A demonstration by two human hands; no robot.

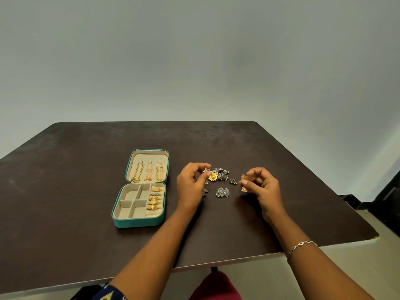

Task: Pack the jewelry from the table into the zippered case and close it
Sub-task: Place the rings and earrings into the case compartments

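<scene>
A teal zippered case (138, 223) lies open on the dark table (75, 180). Three chains (149, 171) hang in its lid, and several gold rings (154, 198) fill the roll slot at the right of its base. A heap of loose earrings (223, 174) sits right of the case, with a silver pair (223, 192) just in front of it. My left hand (190, 187) reaches into the heap and pinches a small copper piece (204, 169) beside a yellow star-shaped earring (213, 176). My right hand (263, 187) pinches a copper bell earring (244, 182), lifted slightly off the table.
The square compartments (129, 202) of the case hold nothing. The table's front edge (238, 259) runs close to my body, and its right corner (376, 236) ends near a dark object on the floor. A bracelet (302, 245) circles my right wrist.
</scene>
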